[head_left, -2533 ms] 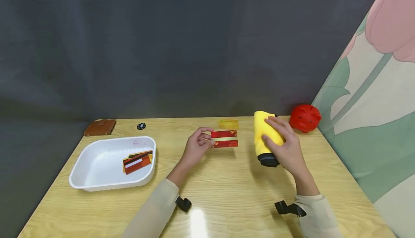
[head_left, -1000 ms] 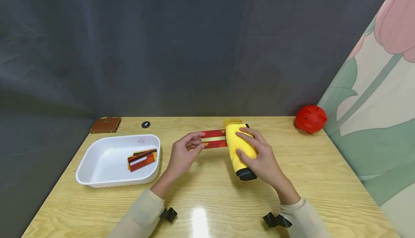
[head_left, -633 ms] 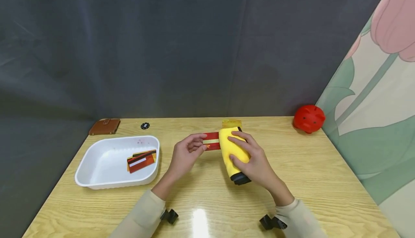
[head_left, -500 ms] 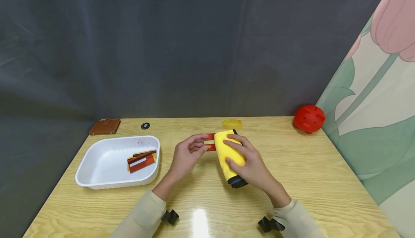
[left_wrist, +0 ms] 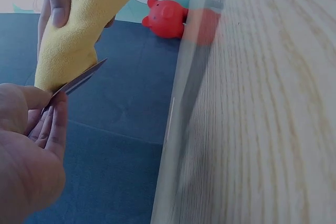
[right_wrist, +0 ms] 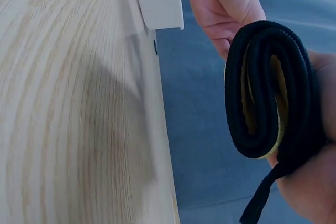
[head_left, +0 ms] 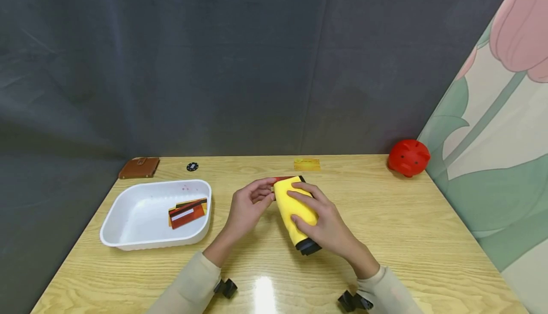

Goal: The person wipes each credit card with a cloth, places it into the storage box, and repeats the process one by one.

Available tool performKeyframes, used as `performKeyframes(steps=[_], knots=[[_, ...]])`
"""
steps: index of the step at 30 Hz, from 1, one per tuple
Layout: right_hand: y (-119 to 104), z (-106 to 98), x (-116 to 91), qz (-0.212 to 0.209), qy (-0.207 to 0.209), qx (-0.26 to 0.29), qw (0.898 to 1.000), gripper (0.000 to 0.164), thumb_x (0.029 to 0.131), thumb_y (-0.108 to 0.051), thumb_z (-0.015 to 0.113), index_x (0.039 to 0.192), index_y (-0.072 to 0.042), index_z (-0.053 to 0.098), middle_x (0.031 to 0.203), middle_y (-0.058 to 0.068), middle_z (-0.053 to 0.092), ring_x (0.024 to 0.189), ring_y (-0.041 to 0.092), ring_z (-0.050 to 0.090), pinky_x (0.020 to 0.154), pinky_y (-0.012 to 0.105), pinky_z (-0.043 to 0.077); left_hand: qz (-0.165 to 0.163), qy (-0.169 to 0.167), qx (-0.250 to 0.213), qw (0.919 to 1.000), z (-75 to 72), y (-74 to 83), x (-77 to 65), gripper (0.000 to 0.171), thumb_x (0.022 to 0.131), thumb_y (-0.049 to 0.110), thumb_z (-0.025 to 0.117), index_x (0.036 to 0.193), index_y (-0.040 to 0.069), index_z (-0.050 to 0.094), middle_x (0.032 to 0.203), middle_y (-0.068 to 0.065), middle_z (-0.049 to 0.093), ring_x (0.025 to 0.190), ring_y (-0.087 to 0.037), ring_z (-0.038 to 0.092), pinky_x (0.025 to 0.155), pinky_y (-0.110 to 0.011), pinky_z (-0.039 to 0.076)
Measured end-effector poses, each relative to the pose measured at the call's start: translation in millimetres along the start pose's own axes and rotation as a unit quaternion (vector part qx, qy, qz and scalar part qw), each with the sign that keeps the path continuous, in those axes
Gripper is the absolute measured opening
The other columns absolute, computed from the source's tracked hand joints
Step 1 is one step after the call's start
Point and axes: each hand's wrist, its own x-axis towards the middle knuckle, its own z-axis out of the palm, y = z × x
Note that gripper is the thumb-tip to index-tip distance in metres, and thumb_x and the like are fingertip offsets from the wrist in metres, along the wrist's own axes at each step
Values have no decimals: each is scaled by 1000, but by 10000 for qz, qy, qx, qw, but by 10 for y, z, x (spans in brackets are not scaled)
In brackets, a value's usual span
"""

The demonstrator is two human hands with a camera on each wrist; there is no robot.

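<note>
My left hand [head_left: 246, 207] pinches a red and gold card [head_left: 283, 179] by its left end, over the middle of the table. Folded into a thick pad, a yellow cloth [head_left: 286, 209] with black edging is gripped by my right hand [head_left: 324, 223]. The cloth lies against the card and hides most of its face in the head view. From the left wrist, the card [left_wrist: 81, 78] appears edge-on, touching the end of the cloth [left_wrist: 71, 51]. In the right wrist view, the cloth's rolled black edge [right_wrist: 261, 87] faces the camera. Both things are held above the tabletop.
A white plastic tray [head_left: 132, 219] on the left holds several cards [head_left: 187, 215]. Along the back edge lie a brown wallet [head_left: 139, 167], a black poker chip [head_left: 192, 166] and a gold card [head_left: 307, 164]. A red piggy bank [head_left: 408, 158] stands at the back right.
My right hand has brought the cloth leftward and slid it along the red card to my left fingers. The card has tilted and is now mostly covered. The left hand moved left first, then stayed nearly still.
</note>
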Motion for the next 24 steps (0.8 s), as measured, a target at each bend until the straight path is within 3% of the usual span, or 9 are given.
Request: performKeyframes(steps=[5,11,20,24], knots=[[51,-40,13,119,179,-230,9995,55,87,-7,81,139,-15,66,149,7,54,134,32,57,86,28,55,72,-10,-95,9999,8,-6,2,32,96,9,74,127,13,72,114,-12,75,99,-14,72,89,-23,61],[202,-163,21,574,358,-378,9970,54,86,-6,81,137,-14,67,148,6,56,133,31,57,87,26,51,99,55,-17,9999,-31,-14,3,31,95,7,74,125,14,74,113,-15,75,97,-9,71,90,-24,61],[404,-433,-11,837,944,-420,9911,52,84,0,80,134,-10,69,145,10,58,129,34,59,91,3,39,-126,298,40,9995,-203,31,25,25,94,4,73,118,10,78,111,-14,75,93,-6,71,86,-20,61],[426,-506,-4,801,1088,-363,9902,51,85,0,80,134,-10,69,144,11,59,129,34,58,96,0,35,-349,157,-124,9992,-245,54,44,29,95,0,66,120,9,77,114,-17,73,96,-9,70,85,-20,61]])
